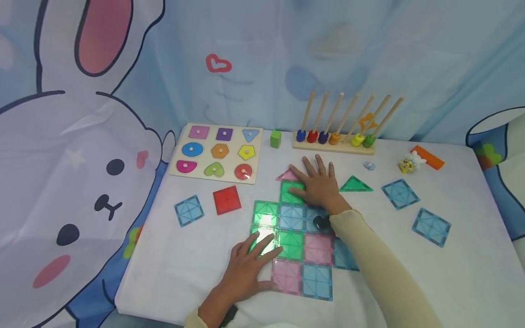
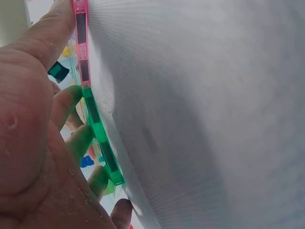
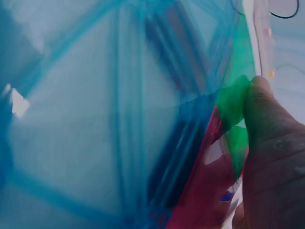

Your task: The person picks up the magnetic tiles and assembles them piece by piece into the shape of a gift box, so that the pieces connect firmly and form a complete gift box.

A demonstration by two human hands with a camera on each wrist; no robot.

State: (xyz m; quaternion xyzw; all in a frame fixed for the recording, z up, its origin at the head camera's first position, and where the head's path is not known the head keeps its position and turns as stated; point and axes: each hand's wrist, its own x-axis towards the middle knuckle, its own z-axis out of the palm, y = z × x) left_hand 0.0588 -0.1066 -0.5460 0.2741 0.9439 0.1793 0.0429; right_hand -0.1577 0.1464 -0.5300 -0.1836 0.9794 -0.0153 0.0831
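Note:
Coloured translucent magnetic tiles lie joined in a patch on the white table. My left hand [image 1: 245, 269] spreads its fingers along the patch's left side, fingertips on a green tile [image 1: 265, 214] column and thumb by a pink tile [image 1: 286, 276]. In the left wrist view, the fingers touch the edges of a green tile [image 2: 102, 136] and a pink tile [image 2: 82, 43]. My right hand [image 1: 321, 186] lies spread at the patch's top, its thumb on a green tile [image 1: 288, 193]. A pink triangle tile [image 1: 285, 176] is beside it, partly covered. In the right wrist view, a blue tile [image 3: 86, 124] looms close.
Behind stand a shape-peg puzzle board [image 1: 209, 176], a green block [image 1: 275, 139] and a wooden peg stacker [image 1: 320, 146]. Loose tiles lie about: red tile [image 1: 227, 200], blue tile [image 1: 188, 211], green triangle [image 1: 356, 184], blue tile [image 1: 431, 227]. Small figurines [image 1: 411, 162] sit back right.

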